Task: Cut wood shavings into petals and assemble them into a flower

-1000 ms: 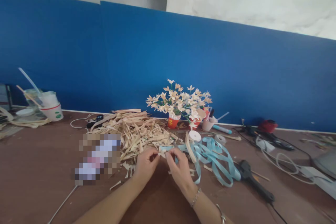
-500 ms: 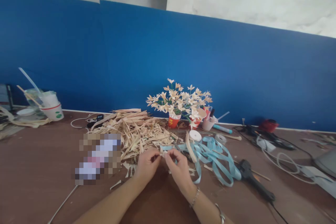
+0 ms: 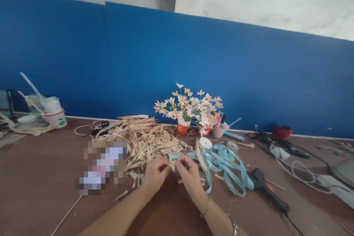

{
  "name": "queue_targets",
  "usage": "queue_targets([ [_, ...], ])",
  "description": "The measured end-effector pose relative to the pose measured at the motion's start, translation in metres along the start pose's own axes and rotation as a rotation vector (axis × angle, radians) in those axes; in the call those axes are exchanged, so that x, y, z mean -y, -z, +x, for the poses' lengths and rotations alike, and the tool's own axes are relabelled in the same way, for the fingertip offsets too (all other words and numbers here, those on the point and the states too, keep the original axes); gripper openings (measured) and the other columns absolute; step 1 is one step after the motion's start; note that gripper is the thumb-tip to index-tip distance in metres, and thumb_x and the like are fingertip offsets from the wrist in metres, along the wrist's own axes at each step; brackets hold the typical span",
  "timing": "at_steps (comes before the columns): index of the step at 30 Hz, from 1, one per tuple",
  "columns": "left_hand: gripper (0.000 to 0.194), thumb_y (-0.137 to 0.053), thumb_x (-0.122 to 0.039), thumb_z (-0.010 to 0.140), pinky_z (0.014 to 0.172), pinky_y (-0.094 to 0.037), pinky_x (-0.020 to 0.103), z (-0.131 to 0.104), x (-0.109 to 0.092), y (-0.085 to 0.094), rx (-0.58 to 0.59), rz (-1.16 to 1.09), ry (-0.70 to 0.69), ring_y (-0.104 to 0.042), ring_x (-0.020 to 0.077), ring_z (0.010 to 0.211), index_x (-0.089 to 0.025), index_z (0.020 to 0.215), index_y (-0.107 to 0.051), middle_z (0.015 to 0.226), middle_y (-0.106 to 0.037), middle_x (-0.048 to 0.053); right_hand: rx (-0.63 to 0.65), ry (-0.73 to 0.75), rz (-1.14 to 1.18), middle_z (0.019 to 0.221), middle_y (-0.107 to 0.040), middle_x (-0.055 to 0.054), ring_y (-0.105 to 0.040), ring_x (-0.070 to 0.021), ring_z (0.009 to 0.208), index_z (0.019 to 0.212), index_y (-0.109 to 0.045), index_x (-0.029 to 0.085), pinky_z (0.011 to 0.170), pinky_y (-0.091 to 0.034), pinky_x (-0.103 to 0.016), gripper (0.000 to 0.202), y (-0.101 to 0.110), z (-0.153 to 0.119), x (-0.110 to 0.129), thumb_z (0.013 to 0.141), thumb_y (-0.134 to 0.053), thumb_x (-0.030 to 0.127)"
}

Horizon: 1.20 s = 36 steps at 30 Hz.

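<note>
Between my fingertips is a small pale flower (image 3: 172,164) of dried husk, its pointed petals showing. My left hand (image 3: 155,173) pinches it from the left. My right hand (image 3: 189,173), with bracelets on the wrist, closes its thumb and forefinger at the flower's right side. Just behind my hands lies a heap of dried husk strips (image 3: 146,136). Light blue ribbon (image 3: 229,169) lies in loose loops to the right of my right hand. Husk flowers (image 3: 184,103) on green stems stand in red paper cups (image 3: 182,129) at the back.
A black glue gun (image 3: 269,191) lies at the right, near white cables (image 3: 295,169) and a power strip (image 3: 336,190). At the left are a blurred-out object (image 3: 102,166) with a cord and a white cup (image 3: 56,118). A blue partition (image 3: 221,59) closes off the back.
My right fingers have shifted slightly to the right, and more of the pale flower shows between my hands. The other things on the table stay put.
</note>
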<state>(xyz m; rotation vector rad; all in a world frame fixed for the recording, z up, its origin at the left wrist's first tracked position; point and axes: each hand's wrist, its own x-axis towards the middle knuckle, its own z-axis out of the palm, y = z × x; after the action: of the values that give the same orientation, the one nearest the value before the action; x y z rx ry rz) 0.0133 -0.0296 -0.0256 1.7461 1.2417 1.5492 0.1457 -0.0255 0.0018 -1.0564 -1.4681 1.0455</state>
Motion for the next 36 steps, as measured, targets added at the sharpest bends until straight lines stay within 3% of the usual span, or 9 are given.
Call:
queue_targets([
  [4, 0.013, -0.054, -0.013, 0.071, 0.062, -0.045, 0.024, -0.0007, -0.0013, 0.0002, 0.011, -0.025, -0.028, -0.058, 0.0142, 0.064, -0.017, 0.061, -0.062, 0.065, -0.063, 0.003, 0.01, -0.012, 0.029, 0.053, -0.045, 0.004, -0.041, -0.0104, 0.05, 0.06, -0.047, 0.019, 0.049, -0.034, -0.022, 0.018, 0.0006, 0.0004, -0.0028, 0.074, -0.051, 0.028],
  [9, 0.012, -0.053, -0.013, 0.071, 0.061, -0.044, 0.023, -0.0005, 0.0002, -0.0001, 0.007, -0.003, 0.042, -0.057, 0.014, 0.063, -0.017, 0.063, -0.061, 0.064, -0.062, 0.002, 0.021, 0.01, -0.044, 0.056, -0.045, 0.004, -0.044, -0.0111, 0.054, 0.063, -0.048, 0.019, 0.053, -0.037, -0.023, 0.015, 0.003, 0.001, -0.0069, 0.075, -0.05, 0.027],
  [11, 0.011, -0.053, -0.014, 0.071, 0.061, -0.044, 0.023, 0.0004, 0.0012, 0.0, 0.005, 0.023, 0.065, -0.057, 0.0145, 0.064, -0.017, 0.064, -0.061, 0.065, -0.063, 0.002, -0.027, 0.098, -0.124, 0.065, -0.05, 0.002, -0.048, -0.0127, 0.06, 0.074, -0.052, 0.019, 0.058, -0.04, -0.024, 0.006, 0.0052, 0.0011, -0.0068, 0.075, -0.05, 0.024],
  [14, 0.01, -0.054, -0.015, 0.071, 0.06, -0.044, 0.023, 0.0012, 0.0027, 0.0002, 0.002, 0.077, 0.068, -0.057, 0.0149, 0.064, -0.017, 0.065, -0.061, 0.066, -0.063, 0.003, -0.061, 0.353, -0.284, 0.083, -0.054, -0.003, -0.052, -0.0166, 0.077, 0.088, -0.052, 0.019, 0.072, -0.043, -0.03, 0.014, 0.0086, 0.0005, -0.0048, 0.074, -0.051, 0.02],
  [16, 0.011, -0.054, -0.015, 0.071, 0.059, -0.043, 0.023, 0.0005, 0.0035, 0.0002, 0.019, 0.115, 0.055, -0.056, 0.0145, 0.063, -0.017, 0.064, -0.061, 0.066, -0.062, 0.002, -0.027, 0.5, -0.41, 0.09, -0.052, -0.006, -0.051, -0.0196, 0.088, 0.088, -0.052, 0.02, 0.08, -0.041, -0.034, 0.015, 0.0098, -0.0006, -0.0035, 0.073, -0.051, 0.017],
  [19, 0.012, -0.052, -0.014, 0.073, 0.059, -0.042, 0.022, -0.0016, 0.0049, -0.0004, 0.06, 0.153, 0.041, -0.054, 0.0136, 0.061, -0.017, 0.065, -0.062, 0.065, -0.061, 0.002, -0.013, 0.599, -0.587, 0.093, -0.052, -0.007, -0.049, -0.0217, 0.092, 0.087, -0.052, 0.02, 0.082, -0.04, -0.038, 0.015, 0.0096, -0.0024, -0.0028, 0.073, -0.052, 0.015],
  [26, 0.013, -0.052, -0.018, 0.073, 0.056, -0.04, 0.021, -0.0023, 0.0055, -0.0021, 0.044, 0.204, 0.085, -0.051, 0.0126, 0.058, -0.017, 0.062, -0.058, 0.06, -0.057, 0.0, -0.016, 0.688, -0.798, 0.091, -0.053, -0.006, -0.048, -0.0198, 0.086, 0.087, -0.055, 0.02, 0.076, -0.038, -0.035, 0.014, 0.0093, -0.0038, -0.0027, 0.077, -0.05, 0.012],
  [36, 0.012, -0.054, -0.019, 0.069, 0.054, -0.039, 0.021, -0.0005, 0.0019, -0.0022, 0.03, 0.103, 0.181, -0.05, 0.0126, 0.056, -0.017, 0.057, -0.056, 0.056, -0.054, -0.001, -0.012, 0.7, -0.774, 0.089, -0.052, -0.005, -0.049, -0.019, 0.085, 0.08, -0.056, 0.019, 0.074, -0.037, -0.034, 0.01, 0.0095, -0.0035, -0.0043, 0.077, -0.051, 0.011],
])
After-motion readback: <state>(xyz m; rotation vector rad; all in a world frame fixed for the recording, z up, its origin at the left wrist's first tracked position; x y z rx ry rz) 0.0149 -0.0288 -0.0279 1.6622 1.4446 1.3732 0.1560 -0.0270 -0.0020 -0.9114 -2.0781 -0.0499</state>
